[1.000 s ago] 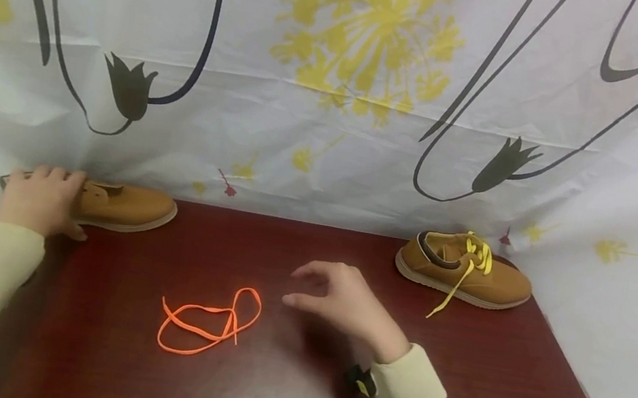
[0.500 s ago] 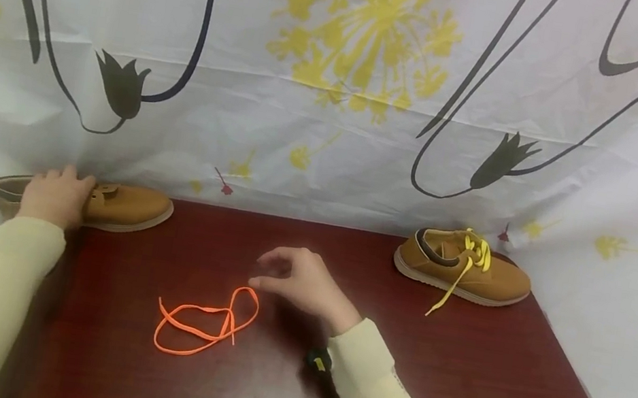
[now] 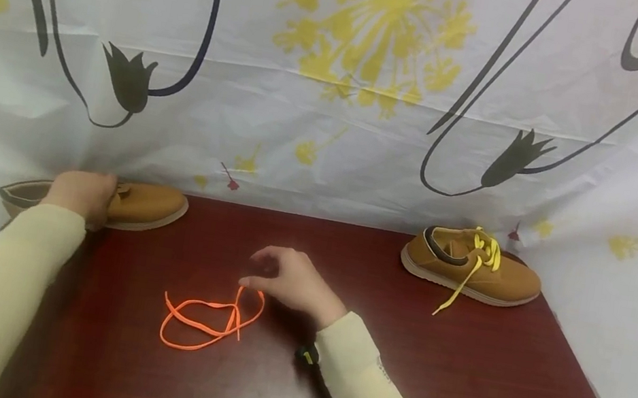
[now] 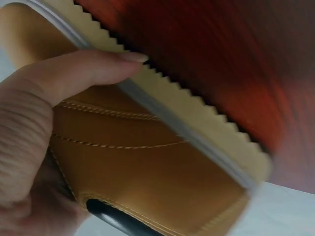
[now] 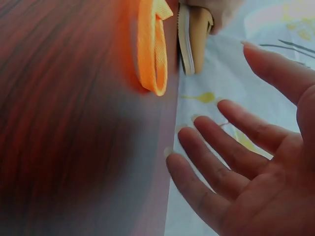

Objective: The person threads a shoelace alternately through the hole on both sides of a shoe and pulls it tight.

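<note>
At the back left, my left hand (image 3: 78,194) grips a tan shoe (image 3: 153,207) round its middle. This shoe shows no lace, and its toe points right. In the left wrist view my thumb (image 4: 88,70) presses along the shoe's side (image 4: 128,169), its tip at the ridged sole. My right hand (image 3: 296,279) hovers palm inward, fingers loosely bent, beside an orange shoelace (image 3: 182,348) lying in loose loops. Nothing lies between its fingers in the right wrist view, where the lace (image 5: 146,49) sits beyond the fingertips.
A second tan shoe (image 3: 504,282) with a tied yellow lace (image 3: 460,287) stands at the back right, one lace end hanging onto the dark red table (image 3: 394,361). A white patterned cloth (image 3: 337,160) walls in the back and sides.
My left hand has shifted right along the shoe from heel to middle and closed round it. The right hand has moved left, up to the orange shoelace's loop.
</note>
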A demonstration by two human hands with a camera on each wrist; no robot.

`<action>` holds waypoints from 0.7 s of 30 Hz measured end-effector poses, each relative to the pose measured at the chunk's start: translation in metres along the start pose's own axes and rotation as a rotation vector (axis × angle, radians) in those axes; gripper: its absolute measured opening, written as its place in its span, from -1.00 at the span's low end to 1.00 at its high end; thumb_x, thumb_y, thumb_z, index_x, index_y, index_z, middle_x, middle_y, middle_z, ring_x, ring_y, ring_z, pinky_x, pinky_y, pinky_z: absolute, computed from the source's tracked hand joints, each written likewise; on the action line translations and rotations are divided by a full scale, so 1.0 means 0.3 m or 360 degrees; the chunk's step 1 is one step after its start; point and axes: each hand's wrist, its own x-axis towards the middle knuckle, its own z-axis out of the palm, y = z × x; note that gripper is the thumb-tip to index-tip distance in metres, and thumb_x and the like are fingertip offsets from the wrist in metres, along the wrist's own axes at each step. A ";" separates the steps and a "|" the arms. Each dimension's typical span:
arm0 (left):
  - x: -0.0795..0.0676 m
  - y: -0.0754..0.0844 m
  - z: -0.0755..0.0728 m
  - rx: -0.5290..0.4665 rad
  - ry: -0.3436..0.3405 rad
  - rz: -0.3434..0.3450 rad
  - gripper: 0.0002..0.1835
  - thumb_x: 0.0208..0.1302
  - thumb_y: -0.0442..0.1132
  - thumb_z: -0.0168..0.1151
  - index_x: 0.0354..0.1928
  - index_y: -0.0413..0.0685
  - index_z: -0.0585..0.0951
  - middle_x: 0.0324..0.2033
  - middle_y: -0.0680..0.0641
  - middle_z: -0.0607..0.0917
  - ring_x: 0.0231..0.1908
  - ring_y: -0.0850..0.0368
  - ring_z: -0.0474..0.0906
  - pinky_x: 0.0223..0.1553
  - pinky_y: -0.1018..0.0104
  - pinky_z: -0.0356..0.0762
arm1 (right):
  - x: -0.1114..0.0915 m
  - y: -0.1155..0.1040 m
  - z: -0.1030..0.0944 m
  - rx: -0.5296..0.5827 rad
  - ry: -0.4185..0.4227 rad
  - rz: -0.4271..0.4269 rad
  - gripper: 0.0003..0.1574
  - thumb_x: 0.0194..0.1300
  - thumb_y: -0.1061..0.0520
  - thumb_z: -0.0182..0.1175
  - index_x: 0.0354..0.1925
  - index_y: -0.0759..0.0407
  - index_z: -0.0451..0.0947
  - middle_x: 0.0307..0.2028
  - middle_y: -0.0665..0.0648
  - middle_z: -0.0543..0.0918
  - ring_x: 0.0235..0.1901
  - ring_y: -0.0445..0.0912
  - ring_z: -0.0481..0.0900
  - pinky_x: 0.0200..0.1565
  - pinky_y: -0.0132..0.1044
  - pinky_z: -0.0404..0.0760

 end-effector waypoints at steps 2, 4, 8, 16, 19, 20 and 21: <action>0.000 0.032 -0.005 0.0044 -0.0015 0.0030 -0.70 -0.24 -0.42 0.37 -0.39 -0.26 0.48 -0.41 -0.27 0.68 -0.40 -0.28 0.63 -0.35 -0.29 0.59 | 0.005 -0.003 0.013 -0.0056 -0.0017 -0.0001 -0.37 0.20 -0.10 0.46 0.16 0.12 0.61 0.06 0.09 0.73 0.05 -0.04 0.67 0.13 -0.15 0.62; -0.003 0.065 -0.010 0.0072 -0.0006 0.0053 -0.72 -0.20 -0.40 0.39 -0.39 -0.26 0.51 -0.37 -0.28 0.69 -0.36 -0.30 0.64 -0.32 -0.28 0.59 | 0.009 -0.009 0.023 -0.0111 -0.0020 -0.0004 -0.30 0.20 -0.11 0.46 0.22 0.14 0.57 0.10 0.10 0.70 0.10 -0.03 0.64 0.16 -0.13 0.61; -0.005 0.129 -0.022 0.0076 0.0006 0.0075 -0.75 -0.10 -0.38 0.38 -0.37 -0.28 0.52 -0.36 -0.28 0.68 -0.32 -0.35 0.65 -0.30 -0.26 0.61 | 0.012 -0.020 0.033 -0.0228 0.0001 0.0030 -0.17 0.17 -0.15 0.47 0.32 0.11 0.49 0.25 0.12 0.57 0.26 0.00 0.53 0.29 -0.10 0.53; 0.017 0.263 -0.027 0.0141 -0.0012 0.0129 -0.81 -0.02 -0.37 0.39 -0.39 -0.26 0.56 -0.39 -0.25 0.69 -0.37 -0.24 0.66 -0.35 -0.14 0.65 | 0.008 -0.034 0.039 -0.0265 -0.0023 0.0079 -0.03 0.15 -0.16 0.48 0.43 0.09 0.37 0.41 0.17 0.41 0.41 0.05 0.39 0.41 -0.03 0.41; 0.016 0.323 -0.029 0.0172 0.0019 0.0177 -0.77 -0.06 -0.35 0.41 -0.37 -0.27 0.57 -0.40 -0.23 0.68 -0.38 -0.20 0.66 -0.37 -0.12 0.67 | 0.010 -0.030 0.044 -0.0268 -0.0015 0.0066 -0.01 0.15 -0.16 0.49 0.43 0.09 0.36 0.39 0.16 0.43 0.41 0.03 0.39 0.42 -0.05 0.41; 0.014 0.344 -0.031 0.0180 0.0026 0.0195 -0.76 -0.07 -0.35 0.42 -0.35 -0.27 0.57 -0.40 -0.23 0.68 -0.38 -0.20 0.66 -0.36 -0.11 0.67 | 0.011 -0.028 0.046 -0.0269 -0.0011 0.0065 0.00 0.14 -0.16 0.49 0.43 0.10 0.35 0.39 0.16 0.44 0.40 0.03 0.40 0.42 -0.05 0.41; 0.012 0.365 -0.033 0.0185 0.0030 0.0207 -0.73 -0.09 -0.35 0.44 -0.34 -0.27 0.57 -0.40 -0.22 0.67 -0.37 -0.19 0.66 -0.35 -0.10 0.67 | 0.013 -0.027 0.047 -0.0270 -0.0003 0.0062 0.02 0.13 -0.17 0.50 0.44 0.11 0.34 0.38 0.16 0.44 0.40 0.03 0.40 0.42 -0.06 0.40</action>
